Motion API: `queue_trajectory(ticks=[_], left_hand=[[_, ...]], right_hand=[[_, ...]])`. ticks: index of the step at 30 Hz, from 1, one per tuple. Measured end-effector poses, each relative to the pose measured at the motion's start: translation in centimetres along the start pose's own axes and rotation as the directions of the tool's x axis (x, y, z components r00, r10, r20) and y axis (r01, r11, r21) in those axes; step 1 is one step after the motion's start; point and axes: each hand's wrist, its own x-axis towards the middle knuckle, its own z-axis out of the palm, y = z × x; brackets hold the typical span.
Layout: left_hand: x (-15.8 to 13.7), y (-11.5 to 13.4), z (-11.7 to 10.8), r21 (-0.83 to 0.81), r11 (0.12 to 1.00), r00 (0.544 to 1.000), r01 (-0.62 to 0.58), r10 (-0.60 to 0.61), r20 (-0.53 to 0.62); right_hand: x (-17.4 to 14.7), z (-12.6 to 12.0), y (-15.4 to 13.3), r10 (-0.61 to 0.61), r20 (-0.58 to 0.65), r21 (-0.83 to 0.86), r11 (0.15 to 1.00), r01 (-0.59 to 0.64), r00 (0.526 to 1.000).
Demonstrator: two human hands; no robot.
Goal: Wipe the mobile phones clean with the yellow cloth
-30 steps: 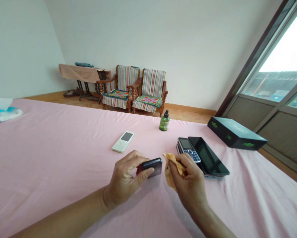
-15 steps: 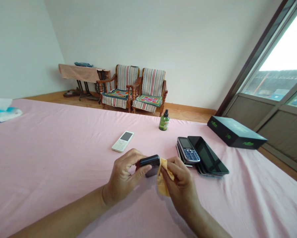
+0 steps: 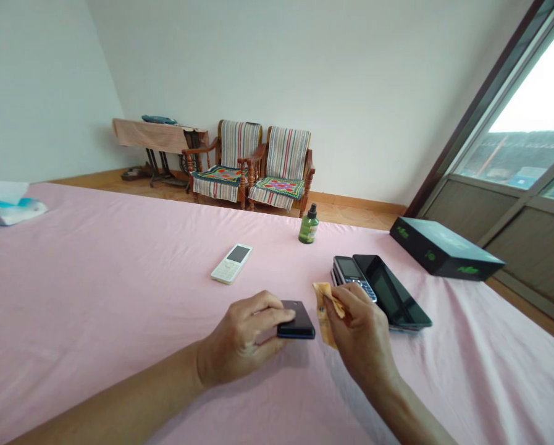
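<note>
My left hand (image 3: 246, 337) grips a dark mobile phone (image 3: 299, 320) by its left side, fingers over the top face and thumb below. A small lens-like dot shows near its far edge. In my right hand (image 3: 357, 318) a yellow cloth (image 3: 325, 315) is pinched between thumb and fingers, hanging down just right of the phone and apart from it. Beyond my left hand lies a white keypad phone (image 3: 231, 264). Partly behind my right hand, a dark keypad phone (image 3: 349, 267) rests on a stack beside a black tablet-like device (image 3: 390, 293).
A pink sheet (image 3: 119, 266) covers the surface. A green spray bottle (image 3: 309, 227) stands at its far edge, and a black box (image 3: 443, 250) lies at the right. At the far left is a white and blue packet (image 3: 12, 210). Two chairs (image 3: 277, 167) stand beyond.
The dark phone has been turned so its broad face points up. My right hand has drawn the cloth away from it, to the right.
</note>
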Motion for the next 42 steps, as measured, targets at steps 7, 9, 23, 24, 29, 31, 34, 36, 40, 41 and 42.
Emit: queue_trajectory(ticks=[7,9,23,24,29,31,34,36,40,41,42], left_hand=[[-0.1,-0.6,0.2,0.083,0.994,0.909,-0.074,0.033,0.416],[0.0,-0.8,0.0,0.060,0.997,0.893,-0.043,0.011,0.450],[0.6,-2.0,0.2,0.169,0.920,0.828,0.353,-0.392,0.400],[0.6,-2.0,0.2,0.170,0.919,0.820,0.357,-0.395,0.413],[0.9,-1.9,0.2,0.145,0.926,0.821,0.348,-0.376,0.431],[0.9,-1.9,0.2,0.152,0.926,0.822,0.345,-0.376,0.428],[0.7,-2.1,0.3,0.158,0.930,0.830,0.331,-0.367,0.421],[0.6,-2.2,0.4,0.148,0.936,0.842,0.318,-0.351,0.409],[0.6,-2.1,0.4,0.134,0.938,0.853,0.319,-0.346,0.392],[0.7,-2.0,0.3,0.130,0.937,0.851,0.324,-0.349,0.392],[0.7,-1.9,0.3,0.125,0.936,0.850,0.328,-0.351,0.393]], right_hand=[[-0.3,0.3,0.3,0.016,0.054,0.059,0.998,-0.019,0.998],[-0.3,0.4,0.6,0.017,0.065,0.056,0.998,-0.021,0.998],[-0.9,1.0,0.4,0.038,0.446,0.132,0.985,-0.108,0.894],[-0.9,0.9,0.4,0.021,0.475,0.145,0.984,-0.102,0.880],[-1.0,0.1,0.3,0.034,0.533,0.145,0.981,-0.130,0.846],[-0.9,0.2,0.3,0.027,0.527,0.131,0.985,-0.113,0.849],[-0.7,0.8,0.7,-0.010,0.453,0.096,0.995,-0.038,0.891],[-0.5,1.4,1.1,-0.019,0.398,0.060,0.998,-0.006,0.917],[0.4,2.6,1.9,-0.031,0.353,0.017,1.000,0.026,0.935],[0.7,2.9,2.1,-0.037,0.347,0.007,0.999,0.037,0.937],[1.0,3.1,2.3,-0.041,0.342,-0.005,0.999,0.046,0.939]])
